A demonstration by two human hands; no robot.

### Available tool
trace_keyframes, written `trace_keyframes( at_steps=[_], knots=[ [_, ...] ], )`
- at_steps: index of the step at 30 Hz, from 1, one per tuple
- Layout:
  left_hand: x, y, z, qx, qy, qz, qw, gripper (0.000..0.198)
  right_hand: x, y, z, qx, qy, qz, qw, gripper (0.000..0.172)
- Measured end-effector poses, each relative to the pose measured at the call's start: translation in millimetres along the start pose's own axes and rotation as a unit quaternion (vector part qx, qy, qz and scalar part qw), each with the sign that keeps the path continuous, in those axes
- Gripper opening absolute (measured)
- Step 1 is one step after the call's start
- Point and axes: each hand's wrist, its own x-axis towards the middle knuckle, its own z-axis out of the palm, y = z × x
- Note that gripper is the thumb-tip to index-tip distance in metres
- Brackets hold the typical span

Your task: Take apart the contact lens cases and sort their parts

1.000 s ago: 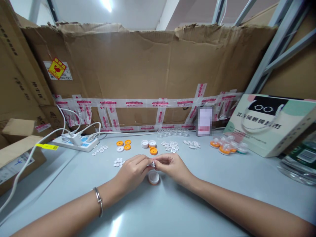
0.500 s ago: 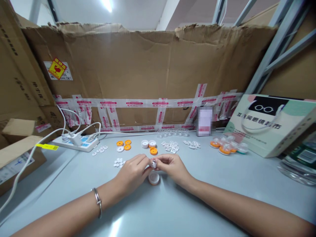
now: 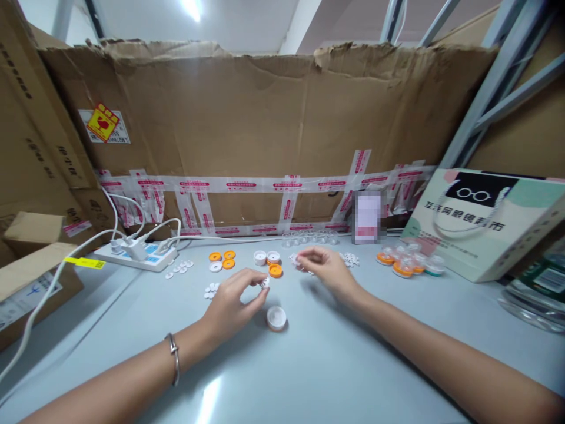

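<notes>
Between the thumb and fingertips of my left hand point(image 3: 238, 297) is a small white plastic piece point(image 3: 265, 283), held just above the table. My right hand point(image 3: 326, 269) is at the pile of white openwork plastic pieces point(image 3: 293, 259), fingertips drawn together over it. What lies between those fingertips cannot be made out, and the hand covers much of the pile. Below and between my hands stands a round white cap with an orange base point(image 3: 276, 318). An orange round cap point(image 3: 275, 271) and white round caps point(image 3: 260, 257) sit just beyond.
Small white discs point(image 3: 210, 290) lie left of my left hand, orange caps point(image 3: 228, 264) behind them. Clear domes with orange bases point(image 3: 402, 268) stand at right, before a paper bag point(image 3: 468, 235). A phone point(image 3: 368, 218) leans at the back; a power strip point(image 3: 141, 257) lies left.
My hands have parted. The right has moved away to the right and forward, onto the pile of white pieces. My left has shifted slightly left, keeping the small white piece.
</notes>
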Motion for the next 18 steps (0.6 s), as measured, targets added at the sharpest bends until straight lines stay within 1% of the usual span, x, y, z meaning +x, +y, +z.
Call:
trace_keyframes(
  at_steps=[1,3,5,6,10,13,16,18],
  knots=[
    [0.5,-0.7,-1.3,-0.007,0.001,-0.019,1.0,0.013,7.9,1.0,-11.0,-0.064,0.027,-0.031,0.997,0.025],
    [1.3,-2.7,-2.7,-0.022,0.0,-0.052,0.998,0.013,21.3,5.1,-29.7,-0.203,0.037,-0.055,0.977,0.02],
    [2.0,-4.6,-2.7,-0.042,-0.004,-0.077,0.996,0.014,29.7,11.9,-41.1,-0.267,0.031,-0.051,0.962,0.016],
    [2.4,-5.3,-2.4,-0.052,-0.005,-0.088,0.995,0.015,31.8,15.6,-44.0,-0.28,0.027,-0.048,0.959,0.014],
    [3.5,-6.2,-1.1,-0.076,-0.011,-0.124,0.989,0.02,32.2,24.1,-44.8,-0.302,0.012,-0.045,0.952,0.01],
    [3.8,-6.4,-0.8,-0.072,-0.017,-0.141,0.987,0.022,27.4,17.3,-39.6,-0.302,0.014,-0.053,0.952,0.014],
    [3.6,-6.1,0.6,-0.088,-0.023,-0.169,0.981,0.021,16.1,3.3,-25.5,-0.277,-0.001,-0.07,0.958,0.019],
    [3.0,-5.2,2.3,-0.126,-0.026,-0.194,0.972,0.022,4.1,-5.4,-10.8,-0.217,-0.049,-0.065,0.973,0.022]
  ],
)
